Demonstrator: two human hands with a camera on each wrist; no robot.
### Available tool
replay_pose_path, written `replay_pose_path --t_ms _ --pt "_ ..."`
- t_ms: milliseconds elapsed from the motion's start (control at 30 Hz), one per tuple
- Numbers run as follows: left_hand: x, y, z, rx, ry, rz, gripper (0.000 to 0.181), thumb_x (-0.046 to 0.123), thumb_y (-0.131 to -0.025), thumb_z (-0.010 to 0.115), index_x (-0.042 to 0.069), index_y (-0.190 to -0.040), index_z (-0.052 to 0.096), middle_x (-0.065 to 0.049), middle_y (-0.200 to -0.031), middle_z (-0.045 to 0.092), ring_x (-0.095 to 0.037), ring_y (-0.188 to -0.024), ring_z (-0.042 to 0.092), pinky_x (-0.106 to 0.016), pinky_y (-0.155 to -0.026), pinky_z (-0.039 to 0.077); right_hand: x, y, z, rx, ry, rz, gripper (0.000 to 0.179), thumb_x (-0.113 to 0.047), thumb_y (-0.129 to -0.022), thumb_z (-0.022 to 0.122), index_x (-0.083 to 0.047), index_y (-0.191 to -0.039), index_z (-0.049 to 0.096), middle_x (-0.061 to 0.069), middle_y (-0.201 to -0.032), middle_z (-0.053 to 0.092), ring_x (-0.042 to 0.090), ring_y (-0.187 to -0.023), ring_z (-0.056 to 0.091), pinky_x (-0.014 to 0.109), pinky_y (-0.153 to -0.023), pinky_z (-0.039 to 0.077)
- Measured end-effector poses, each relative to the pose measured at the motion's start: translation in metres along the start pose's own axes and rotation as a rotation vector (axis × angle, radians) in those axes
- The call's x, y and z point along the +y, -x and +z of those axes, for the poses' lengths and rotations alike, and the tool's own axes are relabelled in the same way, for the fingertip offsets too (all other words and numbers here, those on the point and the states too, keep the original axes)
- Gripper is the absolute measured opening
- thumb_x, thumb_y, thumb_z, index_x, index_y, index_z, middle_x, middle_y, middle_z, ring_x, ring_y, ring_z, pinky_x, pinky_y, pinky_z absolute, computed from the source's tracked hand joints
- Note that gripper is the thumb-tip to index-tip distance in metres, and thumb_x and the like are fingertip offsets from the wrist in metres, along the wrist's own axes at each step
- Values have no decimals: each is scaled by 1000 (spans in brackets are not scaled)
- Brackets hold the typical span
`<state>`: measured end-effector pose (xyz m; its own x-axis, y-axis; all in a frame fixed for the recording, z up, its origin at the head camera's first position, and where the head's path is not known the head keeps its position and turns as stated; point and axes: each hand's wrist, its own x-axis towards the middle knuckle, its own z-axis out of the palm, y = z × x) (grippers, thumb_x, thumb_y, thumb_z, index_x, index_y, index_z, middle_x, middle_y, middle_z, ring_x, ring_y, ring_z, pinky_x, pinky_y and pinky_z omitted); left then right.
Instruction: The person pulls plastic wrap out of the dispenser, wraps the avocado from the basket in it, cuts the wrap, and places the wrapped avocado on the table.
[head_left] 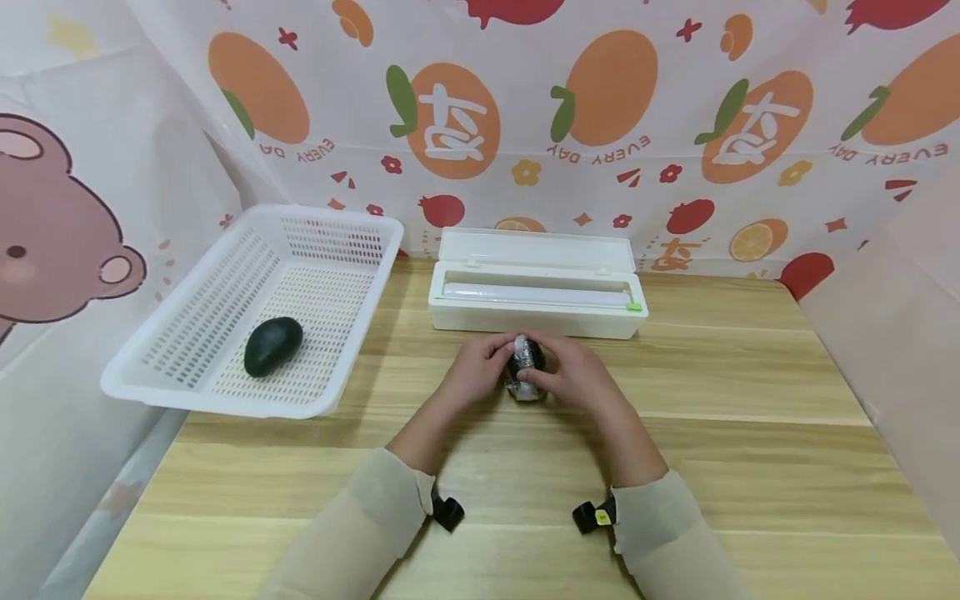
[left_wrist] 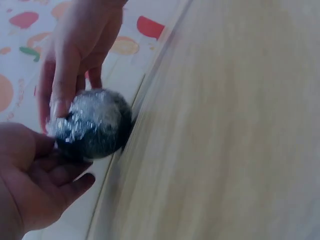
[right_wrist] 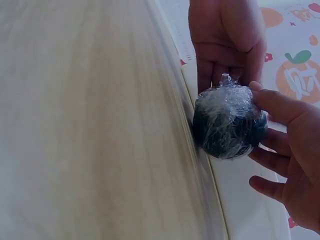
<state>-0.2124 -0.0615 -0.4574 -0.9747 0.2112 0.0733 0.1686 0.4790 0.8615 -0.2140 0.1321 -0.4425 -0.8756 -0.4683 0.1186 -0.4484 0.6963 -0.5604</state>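
Note:
A dark green avocado (head_left: 527, 360) bundled in crinkled clear plastic wrap is held between both hands over the wooden table. My left hand (head_left: 477, 364) holds it from the left, fingers along its side and far end. From the right, my right hand (head_left: 573, 371) grips it with the thumb across the near top and the fingers round the far side. Bunched film (right_wrist: 229, 102) covers the end facing the wrists, as the right wrist view shows. Just beyond the hands stands a white plastic wrap dispenser (head_left: 536, 321), its lid (head_left: 536, 248) raised and a roll of film (head_left: 536, 293) inside.
A white perforated basket (head_left: 365, 333) stands at the left of the wooden table (head_left: 720, 467), with another dark green avocado (head_left: 273, 346) in it, unwrapped. A fruit-printed cloth (head_left: 525, 108) hangs behind the table. The dispenser has a small green piece (head_left: 633, 307) at its right end.

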Motion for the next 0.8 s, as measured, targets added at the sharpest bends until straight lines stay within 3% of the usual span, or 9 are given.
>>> replay_pose_path --t_ms 200,267,333,467,567,667,800 --pt "12 4 5 82 -189 74 30 16 -100 58 6 -127 66 -10 -122 68 -22 -115 65 -38 -94 54 -2 2 -1 41 30 -77 61 -36 -87 73 -18 -142 54 4 -145 53 26 -131 53 46 -107 43" --pt "16 5 5 89 -246 88 30 15 -99 58 5 -127 65 -10 -121 69 -23 -106 69 -36 -85 57 -2 1 -1 41 20 -75 61 -35 -87 73 -16 -142 54 4 -144 53 26 -130 53 45 -107 43" --pt "19 7 4 68 -298 99 33 15 -99 56 5 -130 63 -12 -121 69 -24 -90 71 -35 -73 58 -3 1 -2 32 6 -56 60 -34 -87 73 -16 -141 54 3 -145 52 25 -131 53 45 -108 43" --pt "24 12 3 -14 -381 95 43 20 -100 49 7 -141 54 -13 -123 68 -22 -73 62 -35 -65 51 -2 0 -3 9 -2 -9 59 -35 -90 70 -15 -143 52 1 -147 50 25 -133 51 45 -109 41" --pt "26 13 3 -59 -384 93 47 27 -101 44 14 -146 49 -11 -124 67 -21 -86 61 -37 -76 51 -1 1 -4 7 9 -7 57 -33 -93 66 -15 -144 50 1 -148 47 24 -134 49 45 -110 40" --pt "27 13 3 -98 -328 87 48 33 -102 44 18 -147 46 -9 -129 64 -22 -104 63 -42 -88 52 2 1 -3 6 18 -15 54 -29 -95 64 -17 -145 49 0 -150 46 23 -135 49 45 -110 40" --pt "27 15 4 -141 -279 69 53 37 -103 46 19 -152 38 -7 -144 54 -24 -129 53 -44 -104 46 6 1 -2 12 37 -34 50 -25 -96 65 -19 -143 51 -3 -150 45 25 -134 49 45 -111 39"
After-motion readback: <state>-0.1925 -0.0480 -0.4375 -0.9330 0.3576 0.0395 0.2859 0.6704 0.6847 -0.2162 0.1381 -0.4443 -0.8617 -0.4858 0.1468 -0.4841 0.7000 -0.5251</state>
